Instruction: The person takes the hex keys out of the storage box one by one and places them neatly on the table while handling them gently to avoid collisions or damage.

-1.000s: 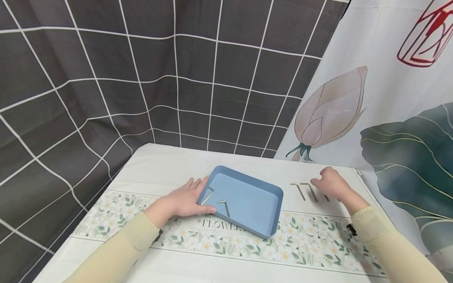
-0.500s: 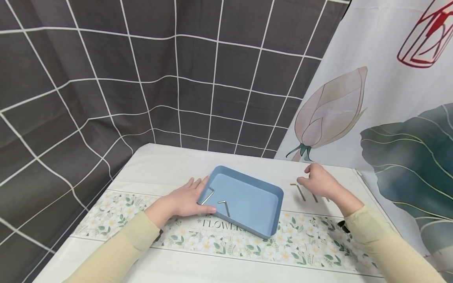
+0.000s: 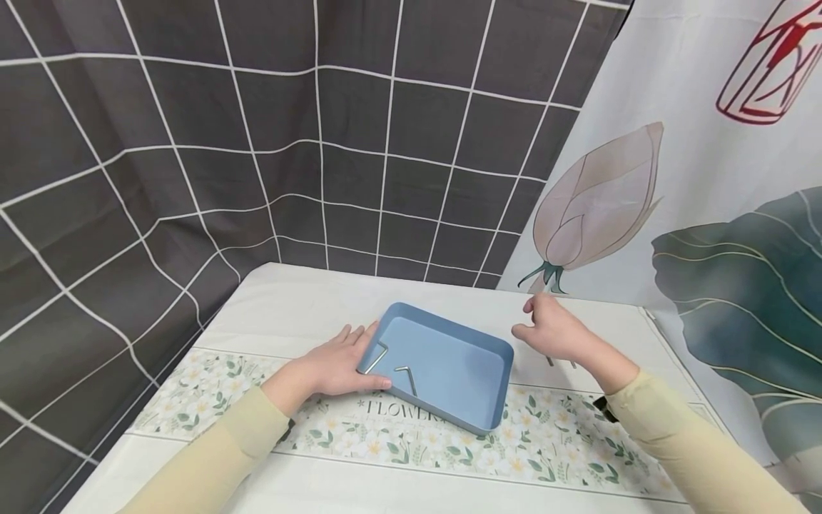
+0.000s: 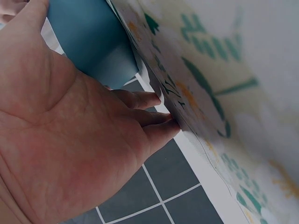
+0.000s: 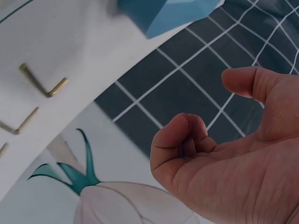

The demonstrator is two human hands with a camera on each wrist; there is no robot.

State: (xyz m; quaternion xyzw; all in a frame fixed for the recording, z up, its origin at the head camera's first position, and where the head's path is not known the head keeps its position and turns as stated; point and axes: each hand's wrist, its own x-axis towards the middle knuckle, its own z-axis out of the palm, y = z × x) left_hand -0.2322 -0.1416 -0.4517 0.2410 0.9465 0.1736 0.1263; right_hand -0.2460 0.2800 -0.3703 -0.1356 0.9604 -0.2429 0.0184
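Observation:
My left hand [image 3: 337, 364] rests at the left end of a blue tray [image 3: 459, 330], fingers straight and thumb along its front edge. In the left wrist view its fingertips touch the tabletop. Inside the tray lie two L-shaped hex keys, a silver one [image 3: 376, 360] by the left wall and another hex key [image 3: 411, 381] near the front. Right of the tray, my right hand [image 3: 554, 330] hovers above the table, fingers loosely curled, thumb apart, holding nothing. Below it are several brassy hex keys [image 5: 36, 82] in a row; in the head view the hand mostly hides them.
A white tablecloth [image 3: 308, 300] with a floral band [image 3: 514, 442] covers the table. Behind hangs a dark curtain [image 3: 353, 178] with a white grid. To the right is a pale curtain [image 3: 616, 285] with a flower print. The table's back edge lies just beyond the right hand.
My right hand has moved left over the row of hex keys toward the tray, holding nothing. My left hand, the tray and the hex keys in it stay in place.

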